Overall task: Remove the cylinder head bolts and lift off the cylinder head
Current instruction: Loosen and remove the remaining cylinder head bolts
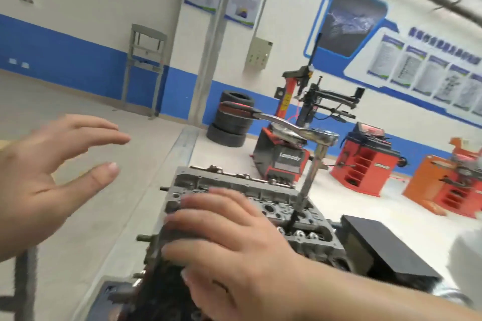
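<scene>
Your right hand (229, 240) rests flat, fingers straight, on the cylinder head (250, 206); your left hand (49, 180) hovers spread, empty. The ratchet (294, 135) stands unheld in it.

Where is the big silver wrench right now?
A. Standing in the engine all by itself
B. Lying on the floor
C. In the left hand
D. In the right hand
A. The ratchet wrench stands upright in the cylinder head with nobody holding it; the left hand is open in the air and the right hand lies on the engine.
</scene>
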The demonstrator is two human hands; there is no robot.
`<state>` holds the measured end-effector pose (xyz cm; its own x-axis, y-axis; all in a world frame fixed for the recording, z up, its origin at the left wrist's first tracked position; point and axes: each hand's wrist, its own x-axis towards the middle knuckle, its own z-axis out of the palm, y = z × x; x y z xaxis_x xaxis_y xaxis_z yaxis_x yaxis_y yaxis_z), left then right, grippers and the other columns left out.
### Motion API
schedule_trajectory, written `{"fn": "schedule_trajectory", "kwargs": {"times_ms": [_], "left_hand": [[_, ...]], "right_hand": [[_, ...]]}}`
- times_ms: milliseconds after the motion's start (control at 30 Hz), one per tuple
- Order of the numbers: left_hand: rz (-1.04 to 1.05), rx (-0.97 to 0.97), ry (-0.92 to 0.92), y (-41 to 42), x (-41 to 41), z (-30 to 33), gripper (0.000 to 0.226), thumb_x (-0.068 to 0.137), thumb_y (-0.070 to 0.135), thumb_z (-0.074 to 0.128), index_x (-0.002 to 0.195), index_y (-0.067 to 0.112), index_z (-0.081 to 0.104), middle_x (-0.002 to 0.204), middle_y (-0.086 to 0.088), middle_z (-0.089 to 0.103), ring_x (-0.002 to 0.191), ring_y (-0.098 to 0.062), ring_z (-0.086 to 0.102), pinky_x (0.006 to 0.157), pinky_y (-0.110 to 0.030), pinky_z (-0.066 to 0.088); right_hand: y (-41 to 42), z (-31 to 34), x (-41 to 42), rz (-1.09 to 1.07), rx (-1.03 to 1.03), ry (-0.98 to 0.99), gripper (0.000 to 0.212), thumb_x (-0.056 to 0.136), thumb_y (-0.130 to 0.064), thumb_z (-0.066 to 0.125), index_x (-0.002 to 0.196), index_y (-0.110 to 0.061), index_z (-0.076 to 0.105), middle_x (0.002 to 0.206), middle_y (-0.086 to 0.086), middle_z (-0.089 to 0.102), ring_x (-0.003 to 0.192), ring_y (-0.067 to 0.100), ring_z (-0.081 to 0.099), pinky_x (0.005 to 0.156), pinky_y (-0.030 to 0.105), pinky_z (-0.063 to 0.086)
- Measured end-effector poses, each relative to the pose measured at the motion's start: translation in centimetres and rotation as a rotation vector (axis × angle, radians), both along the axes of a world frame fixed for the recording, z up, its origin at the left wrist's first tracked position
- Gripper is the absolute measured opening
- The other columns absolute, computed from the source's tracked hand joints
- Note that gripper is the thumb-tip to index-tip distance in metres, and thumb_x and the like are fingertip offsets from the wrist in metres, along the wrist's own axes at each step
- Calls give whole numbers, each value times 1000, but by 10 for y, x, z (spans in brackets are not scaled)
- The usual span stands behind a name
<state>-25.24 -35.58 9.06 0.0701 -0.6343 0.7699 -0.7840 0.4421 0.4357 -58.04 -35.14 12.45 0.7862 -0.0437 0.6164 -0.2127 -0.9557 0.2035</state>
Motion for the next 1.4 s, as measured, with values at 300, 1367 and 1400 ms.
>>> {"fn": "schedule_trajectory", "kwargs": {"times_ms": [300, 1367, 1400], "left_hand": [[-586, 478, 456, -97, -292, 43, 41, 81, 61, 71, 120, 52, 60, 113, 27, 69, 104, 6, 67, 98, -36, 54], [-627, 417, 709, -162, -366, 48, 26, 55, 40, 52, 39, 22, 44, 37, 3, 32, 31, -18, 32, 42, -24, 34], [-634, 416, 704, -162, -365, 48, 29, 62, 38, 55, 40, 22, 44, 38, 3, 33, 32, -17, 32, 43, -25, 34]], "right_hand": [[-92, 176, -91, -894, 179, -19, 30, 103, -43, 46, 101, -24, 68, 104, 4, 69, 101, 30, 63, 89, 41, 55], [-160, 145, -71, -1156, -98, 442, 17, 95, -12, 48, 79, -18, 46, 83, 2, 48, 65, 24, 45, 52, 34, 33], [-164, 145, -72, -1155, -107, 429, 15, 97, -14, 48, 83, -18, 50, 83, 2, 49, 65, 23, 45, 52, 33, 30]]}}
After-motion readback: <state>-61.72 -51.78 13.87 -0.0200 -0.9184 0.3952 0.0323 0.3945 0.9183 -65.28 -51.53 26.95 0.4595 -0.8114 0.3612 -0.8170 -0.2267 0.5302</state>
